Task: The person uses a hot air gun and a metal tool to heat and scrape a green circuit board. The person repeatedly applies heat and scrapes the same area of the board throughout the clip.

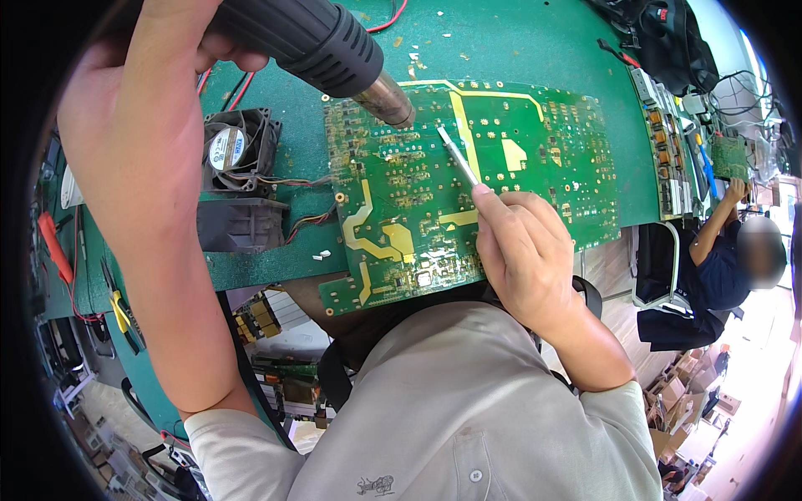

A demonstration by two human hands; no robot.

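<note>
My left hand (138,159) is closed around a black heat gun (292,37), partly cut off by the upper left of the view. Its metal nozzle points down to the right, above the upper part of a large green circuit board (576,204). In my right hand (526,255) is a slim silver tool (459,157), pinched between thumb and fingers; its exact kind is unclear. The tool's pale tip is at the board's surface, just right of the nozzle. The board lies on the green bench top, its near edge overhanging toward my body.
Two black cooling fans (242,149) sit left of the board, with wires running to it. Pliers with yellow handles (121,311) and a red probe (55,248) lie farther left. At right, a co-worker (723,259) sits holding a small board, near a black bag (668,42) and stacked parts.
</note>
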